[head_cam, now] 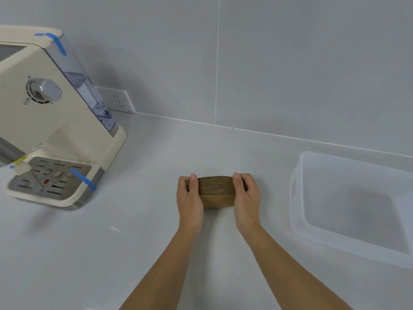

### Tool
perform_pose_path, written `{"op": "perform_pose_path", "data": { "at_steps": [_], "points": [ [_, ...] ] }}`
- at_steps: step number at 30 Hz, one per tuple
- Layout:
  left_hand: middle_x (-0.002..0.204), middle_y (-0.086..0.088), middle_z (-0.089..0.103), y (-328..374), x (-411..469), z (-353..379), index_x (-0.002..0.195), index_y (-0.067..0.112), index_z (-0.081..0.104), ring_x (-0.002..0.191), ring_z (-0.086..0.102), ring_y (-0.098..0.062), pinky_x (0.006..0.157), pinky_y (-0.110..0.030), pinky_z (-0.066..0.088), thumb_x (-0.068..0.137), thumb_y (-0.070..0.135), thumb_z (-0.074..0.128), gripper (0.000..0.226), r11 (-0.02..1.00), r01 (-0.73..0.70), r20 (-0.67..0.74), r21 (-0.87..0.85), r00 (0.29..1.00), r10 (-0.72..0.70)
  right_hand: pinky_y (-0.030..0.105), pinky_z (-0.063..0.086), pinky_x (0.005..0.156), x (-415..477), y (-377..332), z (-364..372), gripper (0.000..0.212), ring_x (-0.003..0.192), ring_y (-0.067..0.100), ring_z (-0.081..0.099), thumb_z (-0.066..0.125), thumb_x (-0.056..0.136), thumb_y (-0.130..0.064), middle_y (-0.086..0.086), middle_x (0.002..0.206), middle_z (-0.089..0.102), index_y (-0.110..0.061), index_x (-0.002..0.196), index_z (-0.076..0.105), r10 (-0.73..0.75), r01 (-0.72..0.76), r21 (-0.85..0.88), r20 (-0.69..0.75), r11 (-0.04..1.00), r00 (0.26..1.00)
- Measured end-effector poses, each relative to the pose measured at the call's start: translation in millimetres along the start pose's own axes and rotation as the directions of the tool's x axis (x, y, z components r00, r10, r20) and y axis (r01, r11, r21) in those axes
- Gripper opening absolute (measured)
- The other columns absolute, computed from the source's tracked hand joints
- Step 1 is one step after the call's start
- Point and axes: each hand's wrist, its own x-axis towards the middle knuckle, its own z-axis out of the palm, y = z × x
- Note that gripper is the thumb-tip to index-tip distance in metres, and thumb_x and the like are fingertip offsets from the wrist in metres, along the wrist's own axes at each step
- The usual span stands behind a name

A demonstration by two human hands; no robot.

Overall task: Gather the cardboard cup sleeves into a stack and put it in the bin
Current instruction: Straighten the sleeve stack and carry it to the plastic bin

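With the left hand (189,199) and right hand (247,198) clamped on opposite ends of the stack of cardboard cup sleeves (216,191) standing on the worktop (134,253), uneven squeeze could let middle sleeves slip out before reaching the bin (297,218)

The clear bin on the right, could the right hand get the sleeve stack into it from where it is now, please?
Probably yes. The right hand and left hand grip the sleeve stack on the counter, and the bin sits open-topped just rightward with nothing between them.
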Motion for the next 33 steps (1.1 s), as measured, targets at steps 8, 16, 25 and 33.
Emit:
{"op": "perform_pose_path", "data": {
  "at_steps": [8, 16, 25, 33],
  "points": [
    [0.101, 0.008, 0.066, -7, 1, -3, 0.096, 0.025, 0.062, 0.095, 0.058, 0.000, 0.077, -0.009, 0.044, 0.092, 0.020, 0.051, 0.012, 0.990, -0.133, 0.046, -0.043, 0.990, 0.135, 0.006, 0.044, 0.077, 0, 5, -12, 0.015, 0.093, -0.004, 0.059, 0.057, 0.087, -0.031, -0.019, 0.093, 0.067, -0.037, 0.099, 0.064, -0.014, 0.017, -0.039, 0.069, 0.999, 0.998],
    [0.063, 0.019, 0.058, -2, 5, 2, 0.063, 0.027, 0.058, 0.064, 0.051, 0.003, 0.058, -0.007, 0.039, 0.093, 0.028, 0.046, 0.032, 0.994, -0.077, -0.019, -0.073, 0.997, 0.076, 0.006, 0.038, 0.057, 2, 2, -1, 0.021, 0.060, -0.004, 0.049, 0.055, 0.086, -0.027, -0.021, 0.059, 0.056, -0.028, 0.066, 0.058, -0.066, 0.067, 0.026, -0.012, 0.997, 0.998],
    [0.065, 0.019, 0.057, -10, 2, -2, 0.070, 0.022, 0.057, 0.066, 0.051, -0.001, 0.061, -0.012, 0.041, 0.092, 0.025, 0.046, 0.025, 0.997, -0.076, 0.002, -0.032, 0.997, 0.076, 0.006, 0.040, 0.059, 0, 7, -3, 0.017, 0.063, -0.004, 0.051, 0.055, 0.086, -0.021, -0.021, 0.063, 0.058, -0.027, 0.071, 0.059, -0.044, 0.044, 0.027, -0.023, 0.999, 0.999],
    [0.064, 0.019, 0.055, -16, -1, -4, 0.073, 0.017, 0.055, 0.065, 0.050, 0.000, 0.059, -0.009, 0.039, 0.095, 0.022, 0.043, 0.026, 0.998, -0.056, 0.032, 0.003, 0.998, 0.056, 0.007, 0.036, 0.054, 2, 16, -6, 0.029, 0.056, -0.003, 0.043, 0.047, 0.092, -0.017, -0.020, 0.056, 0.049, -0.022, 0.064, 0.052, -0.004, 0.004, 0.006, 0.009, 1.000, 1.000]
  ]
}}
